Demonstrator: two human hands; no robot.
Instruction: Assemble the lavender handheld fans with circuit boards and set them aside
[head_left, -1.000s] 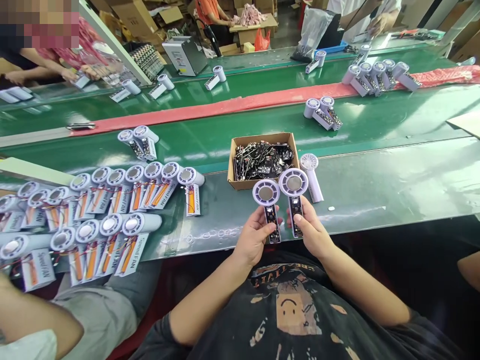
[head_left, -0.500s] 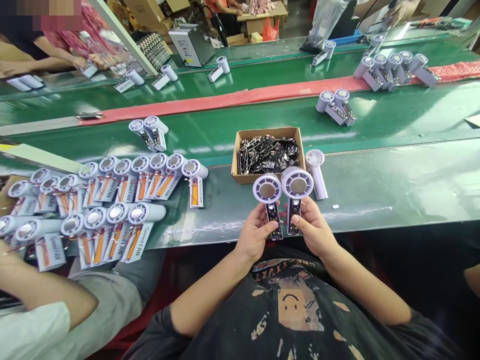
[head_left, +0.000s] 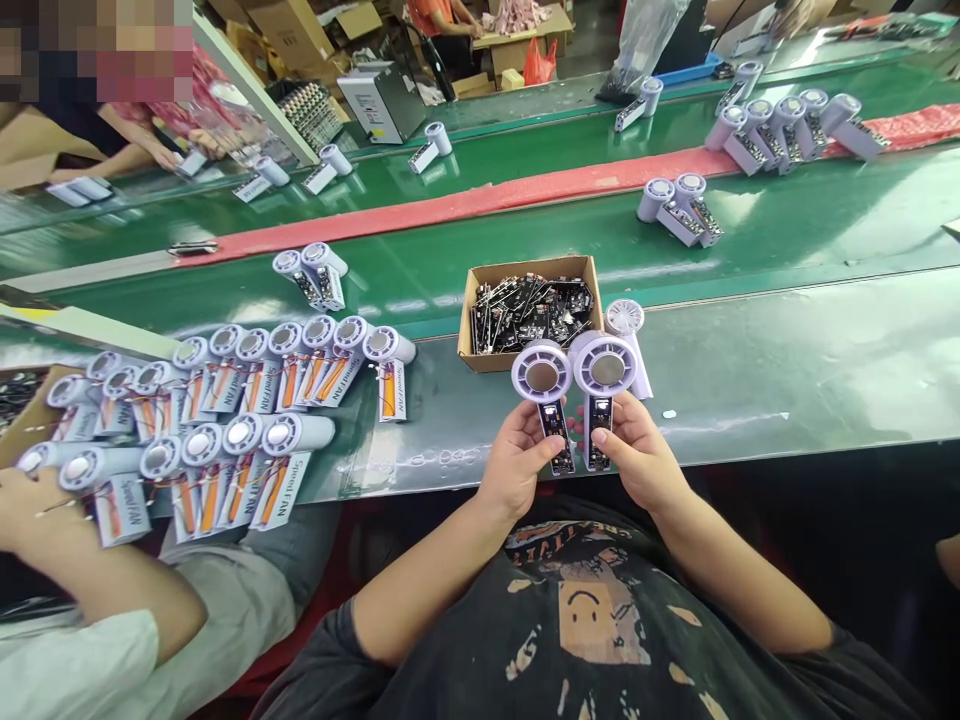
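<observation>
In front of the cardboard box [head_left: 487, 361], the left hand [head_left: 516, 458] grasps one fan [head_left: 541, 376] by its handle and the right hand [head_left: 639, 452] a second fan [head_left: 606, 370], near the counter's [head_left: 750, 385] front edge. A third fan [head_left: 625, 316] lies just right of the box; leftward, a gap separates it from grouped fans [head_left: 283, 436].

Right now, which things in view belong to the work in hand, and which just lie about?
Work in hand:
fan in left hand
fan in right hand
probably the box of circuit boards

Seemingly lying about:
red bag
small white scrap
</observation>
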